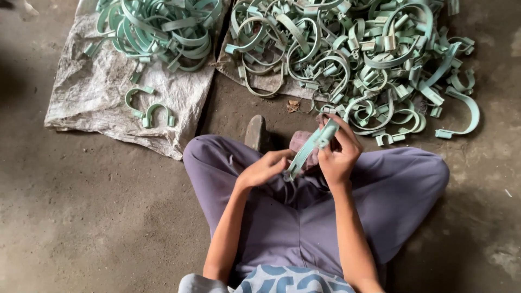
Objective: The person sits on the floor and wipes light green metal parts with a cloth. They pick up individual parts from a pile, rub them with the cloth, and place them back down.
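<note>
Floor (81,217): bare grey concrete, dusty and stained | Left: crumpled pale woven sack (103,92) lying flat, bearing a small heap of pale green curved clamps (157,27) and two loose ones | Right: large heap of green clamps (358,59), partly on second sack edge | Centre: person sitting cross-legged.

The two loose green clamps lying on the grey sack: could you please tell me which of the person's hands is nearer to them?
Left. The left hand is on the sack's side, apart from the two loose clamps; the right hand is farther away, toward the big clamp pile.
</note>
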